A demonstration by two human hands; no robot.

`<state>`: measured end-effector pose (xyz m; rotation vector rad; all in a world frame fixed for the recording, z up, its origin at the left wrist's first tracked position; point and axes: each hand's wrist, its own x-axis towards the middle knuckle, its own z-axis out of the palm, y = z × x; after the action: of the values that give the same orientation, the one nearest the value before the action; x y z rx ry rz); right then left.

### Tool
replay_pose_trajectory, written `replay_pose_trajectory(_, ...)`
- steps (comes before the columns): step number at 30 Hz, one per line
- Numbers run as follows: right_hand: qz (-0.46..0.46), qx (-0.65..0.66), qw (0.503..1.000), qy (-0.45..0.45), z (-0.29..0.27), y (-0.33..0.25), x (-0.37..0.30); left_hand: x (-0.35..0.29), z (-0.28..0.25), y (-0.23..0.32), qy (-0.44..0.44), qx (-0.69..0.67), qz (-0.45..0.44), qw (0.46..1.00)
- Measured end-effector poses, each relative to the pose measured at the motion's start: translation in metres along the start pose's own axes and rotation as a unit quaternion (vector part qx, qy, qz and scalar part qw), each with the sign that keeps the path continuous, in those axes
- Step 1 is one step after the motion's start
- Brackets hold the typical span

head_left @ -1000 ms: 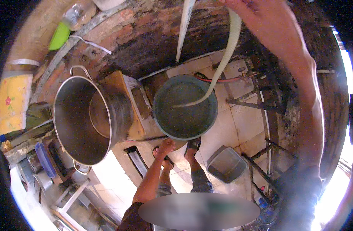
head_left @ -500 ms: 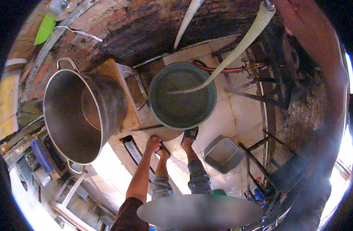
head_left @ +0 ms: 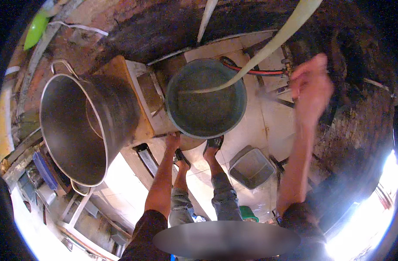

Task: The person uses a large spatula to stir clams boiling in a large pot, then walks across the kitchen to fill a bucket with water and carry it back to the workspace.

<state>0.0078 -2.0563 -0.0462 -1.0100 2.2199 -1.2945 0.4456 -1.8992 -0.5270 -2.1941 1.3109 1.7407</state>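
Observation:
A round green tub (head_left: 206, 99) stands on the tiled floor in front of my feet. A pale yellow hose (head_left: 275, 41) comes down from the top right and its end lies inside the tub. My left hand (head_left: 173, 141) reaches down and rests against the tub's near rim. Raised in the air to the right of the tub is my right hand (head_left: 311, 89), blurred, its fingers loosely apart and nothing in it, just below the hose.
A large steel pot (head_left: 79, 126) sits tilted on a wooden stand (head_left: 129, 93) to the left. A small grey square basin (head_left: 251, 167) lies on the floor at the right of my feet. A dark sooty brick wall (head_left: 164, 26) curves behind.
My right hand has come down from the hose at the top and now hangs lower, free of it. The left hand stays at the tub's rim.

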Motion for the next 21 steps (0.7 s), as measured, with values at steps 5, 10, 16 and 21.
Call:
replay_pose_trajectory(5, 0.316, -0.091, 0.937, -0.121, 0.068, 0.277, -0.077, 0.087, 0.017, -0.049, 0.036, 0.231, 0.169, 0.958)
replay_pose_trajectory(10, 0.506, 0.024, 0.86, -0.063, 0.114, 0.448, -0.189, 0.137, 0.022, -0.027, 0.074, 0.001, 0.225, 0.972)
replay_pose_trajectory(16, 0.441, 0.224, 0.869, -0.024, 0.142, 0.514, -0.254, 0.074, 0.005, 0.055, -0.018, -0.301, 0.04, 0.953)
replay_pose_trajectory(21, 0.409, 0.308, 0.859, -0.029, 0.131, 0.546, -0.254, 0.038, -0.008, 0.05, -0.073, -0.038, 0.162, 0.983)
